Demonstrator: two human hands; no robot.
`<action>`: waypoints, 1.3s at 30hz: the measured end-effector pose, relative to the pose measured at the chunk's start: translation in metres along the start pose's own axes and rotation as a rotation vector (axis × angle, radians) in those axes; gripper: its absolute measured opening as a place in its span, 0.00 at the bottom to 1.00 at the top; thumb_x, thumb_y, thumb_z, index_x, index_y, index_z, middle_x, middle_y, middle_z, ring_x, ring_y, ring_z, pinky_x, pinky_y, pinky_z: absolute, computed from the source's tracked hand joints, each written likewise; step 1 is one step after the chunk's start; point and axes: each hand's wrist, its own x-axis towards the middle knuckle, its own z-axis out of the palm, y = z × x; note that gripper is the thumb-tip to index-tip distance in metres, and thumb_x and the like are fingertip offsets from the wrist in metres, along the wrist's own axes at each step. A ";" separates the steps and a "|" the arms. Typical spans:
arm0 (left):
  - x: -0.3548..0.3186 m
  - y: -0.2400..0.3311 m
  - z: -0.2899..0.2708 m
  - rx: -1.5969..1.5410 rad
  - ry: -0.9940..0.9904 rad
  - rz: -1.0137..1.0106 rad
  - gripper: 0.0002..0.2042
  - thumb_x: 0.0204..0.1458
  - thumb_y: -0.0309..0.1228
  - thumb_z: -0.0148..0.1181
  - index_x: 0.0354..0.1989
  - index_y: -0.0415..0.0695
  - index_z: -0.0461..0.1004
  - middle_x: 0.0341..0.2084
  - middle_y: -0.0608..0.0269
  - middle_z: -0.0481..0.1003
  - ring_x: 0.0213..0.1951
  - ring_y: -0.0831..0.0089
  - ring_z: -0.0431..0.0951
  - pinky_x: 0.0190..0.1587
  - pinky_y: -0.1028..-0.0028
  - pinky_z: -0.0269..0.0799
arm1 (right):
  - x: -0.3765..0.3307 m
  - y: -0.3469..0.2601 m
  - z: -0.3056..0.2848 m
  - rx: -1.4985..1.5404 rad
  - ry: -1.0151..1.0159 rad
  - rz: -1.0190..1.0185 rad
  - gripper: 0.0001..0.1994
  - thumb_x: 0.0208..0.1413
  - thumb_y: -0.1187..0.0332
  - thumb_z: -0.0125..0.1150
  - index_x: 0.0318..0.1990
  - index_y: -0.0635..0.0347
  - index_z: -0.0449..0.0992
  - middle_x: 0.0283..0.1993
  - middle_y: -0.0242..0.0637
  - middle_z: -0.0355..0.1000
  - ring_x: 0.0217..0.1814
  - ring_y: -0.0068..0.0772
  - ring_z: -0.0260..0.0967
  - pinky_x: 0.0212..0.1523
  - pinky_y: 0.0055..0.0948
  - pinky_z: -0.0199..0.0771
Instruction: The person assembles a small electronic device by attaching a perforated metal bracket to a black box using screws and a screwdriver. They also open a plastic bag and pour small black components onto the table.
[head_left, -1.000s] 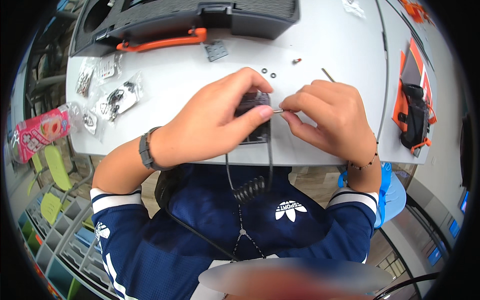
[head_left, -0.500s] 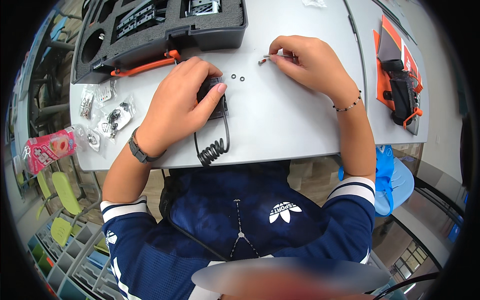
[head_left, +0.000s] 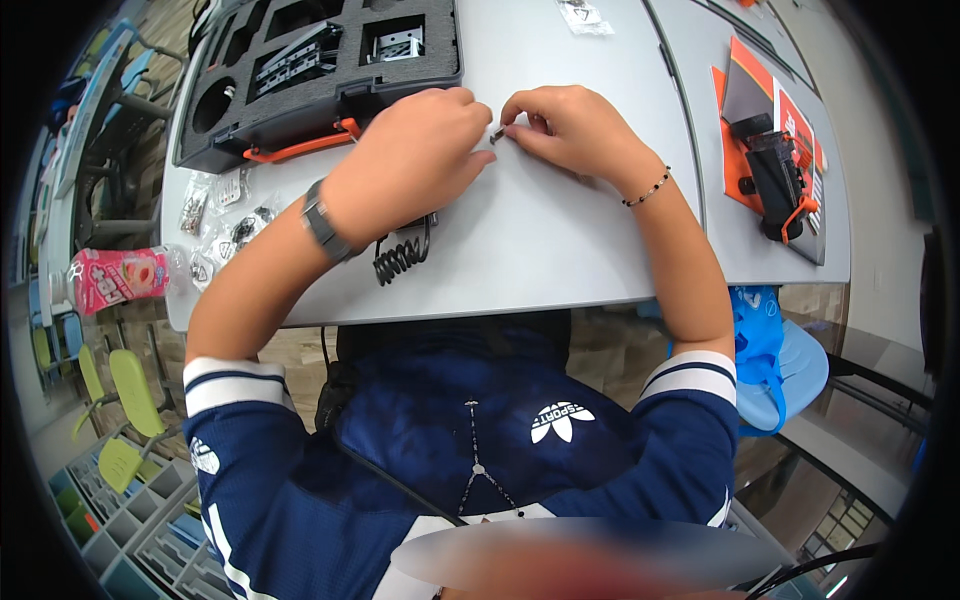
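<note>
My right hand is closed in a pinch, with a small dark metal screw showing at its fingertips. My left hand has come close beside it, thumb and fingers apart around the near side of the screw; nothing shows in its grasp. Under the left wrist, a black coiled cord lies on the white table. The black device it belongs to is mostly covered by my left hand and forearm.
An open black case with grey foam and metal parts stands at the far left, its orange handle facing me. Small plastic bags and a pink bottle lie left. A black-and-orange device rests on booklets at right.
My left hand has let go of the black device and moved right, up to my right hand. My right hand has shifted slightly left with the screw. The view has shifted a little.
</note>
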 end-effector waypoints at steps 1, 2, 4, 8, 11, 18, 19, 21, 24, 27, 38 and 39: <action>0.006 0.000 0.003 0.052 -0.061 -0.020 0.12 0.43 0.30 0.62 0.34 0.38 0.73 0.28 0.54 0.73 0.34 0.59 0.74 0.37 0.65 0.70 | 0.003 0.000 0.000 0.014 -0.019 0.004 0.06 0.49 0.65 0.57 0.33 0.54 0.76 0.26 0.36 0.73 0.30 0.36 0.71 0.32 0.33 0.70; 0.012 -0.001 0.006 0.038 -0.107 -0.014 0.12 0.43 0.31 0.62 0.33 0.37 0.74 0.28 0.52 0.73 0.35 0.58 0.75 0.38 0.64 0.70 | 0.002 0.000 0.002 0.016 -0.018 0.019 0.07 0.49 0.65 0.57 0.33 0.54 0.76 0.26 0.37 0.73 0.29 0.37 0.71 0.32 0.33 0.70; 0.021 -0.001 0.014 0.067 -0.194 -0.022 0.10 0.43 0.31 0.61 0.31 0.37 0.75 0.27 0.52 0.74 0.34 0.57 0.75 0.39 0.64 0.71 | 0.001 -0.001 0.000 0.011 -0.014 0.022 0.07 0.47 0.65 0.58 0.33 0.56 0.75 0.26 0.38 0.73 0.29 0.38 0.71 0.31 0.34 0.70; 0.026 0.002 0.015 0.031 -0.176 -0.044 0.06 0.42 0.27 0.58 0.27 0.36 0.75 0.23 0.50 0.74 0.31 0.55 0.76 0.35 0.63 0.73 | 0.001 -0.004 0.000 0.074 0.031 -0.038 0.08 0.44 0.69 0.59 0.34 0.58 0.76 0.25 0.40 0.71 0.26 0.39 0.69 0.30 0.33 0.69; 0.029 0.001 0.019 -0.009 -0.135 -0.002 0.05 0.42 0.23 0.55 0.27 0.35 0.75 0.23 0.48 0.75 0.30 0.55 0.77 0.33 0.64 0.74 | -0.001 0.001 -0.001 0.129 0.021 0.000 0.10 0.43 0.72 0.59 0.36 0.59 0.76 0.24 0.41 0.70 0.24 0.37 0.67 0.29 0.30 0.68; 0.032 -0.003 0.019 0.105 -0.228 0.043 0.06 0.39 0.20 0.55 0.26 0.35 0.76 0.24 0.47 0.75 0.31 0.54 0.78 0.32 0.64 0.75 | 0.002 0.019 -0.011 0.053 0.138 0.220 0.10 0.48 0.68 0.59 0.39 0.58 0.75 0.20 0.30 0.64 0.21 0.24 0.60 0.25 0.24 0.61; 0.033 -0.004 0.019 0.123 -0.265 0.056 0.06 0.38 0.19 0.55 0.26 0.35 0.76 0.24 0.48 0.75 0.30 0.54 0.78 0.32 0.64 0.75 | 0.003 0.026 -0.012 0.013 0.168 0.254 0.11 0.49 0.67 0.58 0.40 0.58 0.74 0.20 0.29 0.63 0.21 0.22 0.59 0.25 0.24 0.61; 0.037 0.000 0.020 0.155 -0.311 0.080 0.05 0.38 0.19 0.55 0.25 0.34 0.76 0.24 0.48 0.75 0.29 0.54 0.78 0.30 0.64 0.75 | 0.001 0.034 -0.012 -0.061 0.212 0.330 0.12 0.50 0.65 0.58 0.43 0.56 0.73 0.24 0.30 0.65 0.23 0.24 0.61 0.27 0.25 0.63; 0.038 -0.003 0.024 0.160 -0.324 0.112 0.05 0.39 0.20 0.55 0.26 0.35 0.76 0.25 0.48 0.75 0.30 0.55 0.78 0.29 0.63 0.75 | 0.003 0.049 -0.003 -0.219 0.302 0.288 0.14 0.52 0.63 0.57 0.45 0.56 0.72 0.29 0.31 0.67 0.27 0.26 0.63 0.31 0.26 0.65; 0.041 -0.006 0.035 0.190 -0.336 0.159 0.06 0.41 0.21 0.54 0.27 0.36 0.77 0.27 0.48 0.75 0.31 0.55 0.78 0.29 0.63 0.75 | 0.008 0.053 0.003 -0.368 0.321 0.193 0.15 0.52 0.61 0.56 0.46 0.57 0.72 0.37 0.35 0.69 0.38 0.32 0.66 0.39 0.32 0.66; -0.054 -0.011 -0.055 -0.555 0.315 0.111 0.07 0.52 0.28 0.51 0.29 0.35 0.67 0.22 0.51 0.72 0.25 0.59 0.74 0.29 0.66 0.68 | 0.005 0.070 0.007 -0.305 0.435 0.098 0.18 0.52 0.64 0.59 0.49 0.61 0.70 0.44 0.40 0.69 0.47 0.38 0.65 0.49 0.34 0.63; -0.079 -0.014 -0.064 -0.811 0.285 -0.045 0.07 0.53 0.30 0.54 0.31 0.38 0.67 0.21 0.58 0.70 0.23 0.70 0.73 0.27 0.70 0.68 | 0.005 0.071 0.006 -0.281 0.448 0.093 0.17 0.52 0.65 0.58 0.48 0.62 0.70 0.45 0.40 0.69 0.47 0.38 0.65 0.50 0.34 0.63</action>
